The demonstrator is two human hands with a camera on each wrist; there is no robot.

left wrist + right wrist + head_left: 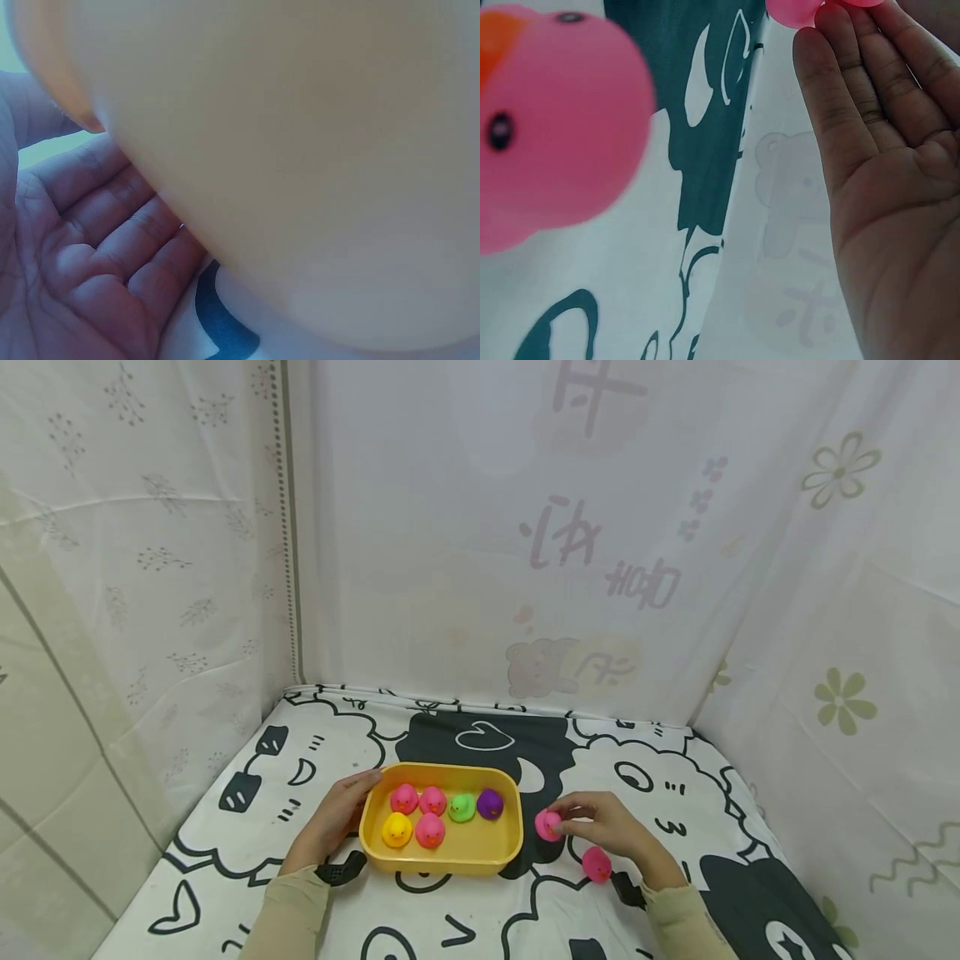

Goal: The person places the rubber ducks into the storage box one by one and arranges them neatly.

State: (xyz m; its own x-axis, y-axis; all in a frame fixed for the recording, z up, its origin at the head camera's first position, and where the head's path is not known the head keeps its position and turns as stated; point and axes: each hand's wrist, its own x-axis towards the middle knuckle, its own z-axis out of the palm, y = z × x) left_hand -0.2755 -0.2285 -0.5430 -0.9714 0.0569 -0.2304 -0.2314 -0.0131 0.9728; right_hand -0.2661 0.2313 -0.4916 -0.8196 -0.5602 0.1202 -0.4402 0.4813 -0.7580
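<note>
My left hand (341,814) holds the left end of a yellow plastic tub (442,865); in the left wrist view the tub's wall (300,172) hides its fingertips. Inside the tub sit several small rubber ducks: a yellow duck (397,830), a green duck (462,807), a purple duck (491,804) and pink ones (431,831). Right of the tub, my right hand (611,827) pinches a pink rubber duck (548,825) between its fingertips. Another pink duck (596,864) lies on the cloth below that hand and looms large in the right wrist view (570,120).
A white cloth with black cartoon drawings (450,927) covers the table. Pale printed curtains (420,568) stand behind it and on both sides. Dark straps (341,868) sit at both wrists.
</note>
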